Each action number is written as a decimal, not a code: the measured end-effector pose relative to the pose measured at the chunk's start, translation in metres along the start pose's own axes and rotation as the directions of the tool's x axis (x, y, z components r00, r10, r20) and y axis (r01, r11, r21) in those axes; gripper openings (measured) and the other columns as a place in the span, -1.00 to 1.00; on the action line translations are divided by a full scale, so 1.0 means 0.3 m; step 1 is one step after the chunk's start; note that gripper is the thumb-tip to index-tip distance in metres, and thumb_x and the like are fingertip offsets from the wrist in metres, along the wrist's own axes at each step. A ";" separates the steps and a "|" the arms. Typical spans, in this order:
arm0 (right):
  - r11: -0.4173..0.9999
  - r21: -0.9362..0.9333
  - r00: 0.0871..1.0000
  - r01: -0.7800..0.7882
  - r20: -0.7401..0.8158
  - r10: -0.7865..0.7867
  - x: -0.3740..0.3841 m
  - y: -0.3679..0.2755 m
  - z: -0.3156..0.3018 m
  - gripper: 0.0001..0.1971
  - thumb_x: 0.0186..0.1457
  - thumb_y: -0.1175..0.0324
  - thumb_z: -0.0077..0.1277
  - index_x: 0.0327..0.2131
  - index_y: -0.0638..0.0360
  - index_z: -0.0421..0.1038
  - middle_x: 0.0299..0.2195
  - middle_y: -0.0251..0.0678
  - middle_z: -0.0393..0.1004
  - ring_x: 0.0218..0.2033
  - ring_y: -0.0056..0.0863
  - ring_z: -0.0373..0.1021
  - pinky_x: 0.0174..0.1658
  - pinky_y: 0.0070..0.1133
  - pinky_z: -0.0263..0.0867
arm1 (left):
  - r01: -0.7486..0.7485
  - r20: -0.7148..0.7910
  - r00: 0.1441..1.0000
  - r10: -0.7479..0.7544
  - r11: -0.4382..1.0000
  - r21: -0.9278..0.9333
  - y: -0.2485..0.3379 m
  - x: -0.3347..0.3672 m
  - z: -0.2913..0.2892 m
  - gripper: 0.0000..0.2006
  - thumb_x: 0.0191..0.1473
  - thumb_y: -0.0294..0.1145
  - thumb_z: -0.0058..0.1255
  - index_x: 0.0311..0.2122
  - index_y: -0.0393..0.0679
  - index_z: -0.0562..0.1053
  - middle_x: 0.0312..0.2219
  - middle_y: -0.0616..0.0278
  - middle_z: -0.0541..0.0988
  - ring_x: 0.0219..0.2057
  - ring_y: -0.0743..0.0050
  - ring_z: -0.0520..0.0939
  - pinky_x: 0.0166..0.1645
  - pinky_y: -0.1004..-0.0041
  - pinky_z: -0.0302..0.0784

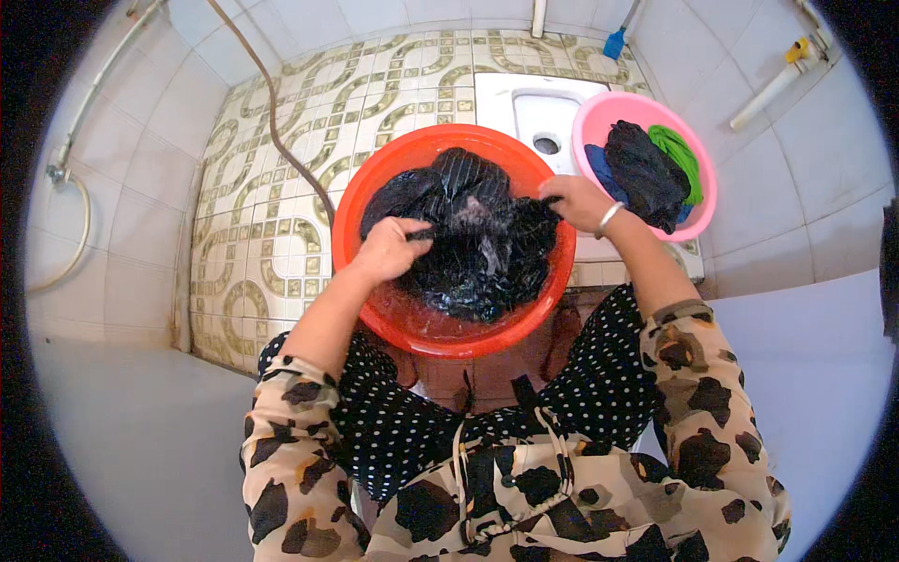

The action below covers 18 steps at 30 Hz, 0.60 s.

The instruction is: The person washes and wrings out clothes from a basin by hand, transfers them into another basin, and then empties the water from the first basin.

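Note:
A wet black garment lies bunched in the water of a large red basin in front of me. Its cloth is lifted at both sides. At its left side my left hand is closed, with the thumb and fingers pinching the black fabric. My right hand, a pale bangle on its wrist, reaches over the basin's right rim and grips another edge of the same garment. What kind of garment it is cannot be made out.
A pink basin on the right holds black, green and blue clothes. It overlaps a white squat toilet. A brown hose hangs down to the red basin's left side. Tiled walls stand on both sides, with a yellow-handled tap at right.

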State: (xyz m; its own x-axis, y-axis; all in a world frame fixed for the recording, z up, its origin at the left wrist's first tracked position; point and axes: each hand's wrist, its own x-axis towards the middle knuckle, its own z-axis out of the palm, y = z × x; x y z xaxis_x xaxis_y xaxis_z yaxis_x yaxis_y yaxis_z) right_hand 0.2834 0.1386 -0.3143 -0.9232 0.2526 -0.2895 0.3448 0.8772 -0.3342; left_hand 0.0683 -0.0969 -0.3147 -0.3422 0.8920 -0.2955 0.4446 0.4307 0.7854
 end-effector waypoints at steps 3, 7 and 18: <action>0.534 0.821 0.949 0.199 -0.298 0.104 -0.034 -0.069 -0.012 -0.63 -0.32 0.69 -0.22 -0.31 0.27 0.35 -0.36 -0.31 0.43 -0.24 -0.50 0.33 -0.06 -0.57 0.19 | -0.274 -0.210 0.943 0.257 0.960 -0.058 0.010 -0.015 -0.025 -0.80 -0.14 -0.44 0.03 -0.32 -0.24 0.48 -0.54 0.25 0.49 -0.40 0.50 0.48 -0.20 0.53 0.34; 0.855 0.512 0.979 0.087 -0.201 0.021 -0.087 -0.219 0.021 -0.40 -0.22 0.05 0.13 -0.11 0.16 0.27 -0.40 -0.28 0.40 -0.35 -0.43 0.37 -0.18 -0.49 0.27 | 0.027 -0.014 0.999 -0.039 0.866 -0.499 0.061 -0.013 -0.030 -0.80 -0.16 -0.49 -0.03 -0.33 -0.23 0.46 -0.48 0.25 0.49 -0.35 0.54 0.46 -0.17 0.57 0.33; 0.651 0.694 0.946 0.308 -0.298 -0.129 -0.007 -0.380 0.152 -0.21 -0.28 0.39 0.19 0.07 0.22 0.00 -0.07 -0.28 0.24 0.00 -0.44 0.14 0.08 -0.53 0.00 | 0.156 0.131 0.987 -0.097 0.794 -0.588 0.078 -0.069 0.165 -0.76 -0.07 -0.34 -0.08 -0.26 -0.15 0.43 -0.35 0.28 0.47 -0.34 0.46 0.46 -0.28 0.44 0.40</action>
State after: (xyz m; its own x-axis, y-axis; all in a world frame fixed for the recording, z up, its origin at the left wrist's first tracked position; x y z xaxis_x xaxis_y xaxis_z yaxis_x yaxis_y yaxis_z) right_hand 0.2538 0.0194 -0.3164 -0.9683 0.2471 0.0370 0.0579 0.3658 -0.9289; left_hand 0.1267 -0.0985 -0.3172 -0.2721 0.8562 -0.4392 -0.1868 0.4007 0.8970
